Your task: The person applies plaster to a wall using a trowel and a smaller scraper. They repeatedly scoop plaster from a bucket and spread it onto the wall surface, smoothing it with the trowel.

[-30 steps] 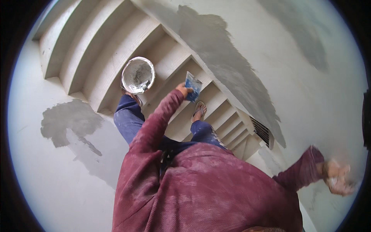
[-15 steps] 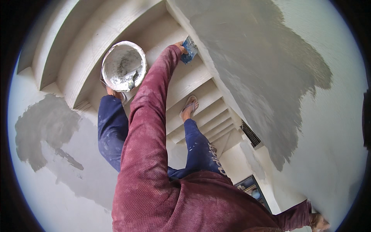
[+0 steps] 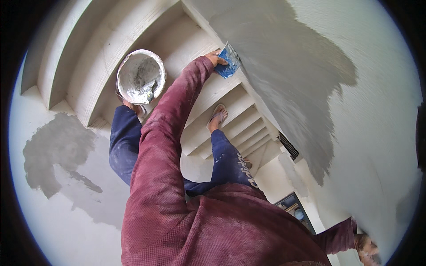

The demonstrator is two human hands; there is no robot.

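My left hand (image 3: 216,59) grips a blue putty spreader (image 3: 229,61), a flat blade smeared with grey plaster. The spreader's far edge meets the foot of the wall on my right, beside a broad patch of damp grey plaster (image 3: 293,66). At the lower right edge, my right hand (image 3: 367,249) is close to the same wall. It is small and blurred, so whether its fingers hold anything does not show. Left of my reaching arm, a white bucket (image 3: 141,76) with plaster-crusted walls stands on a stair tread, a tool with a dark handle lying inside it.
Curved stairs (image 3: 106,48) climb toward the upper left, and narrower steps (image 3: 244,126) drop away below. My sandalled feet (image 3: 218,116) are on different treads. A dark vent grille (image 3: 288,146) sits low by the right wall. Another grey patch (image 3: 57,150) marks the left wall.
My left hand has moved right with the spreader, which is now turned broader to view and against the wall. The bucket remains on its tread; the whole view has shifted slightly.
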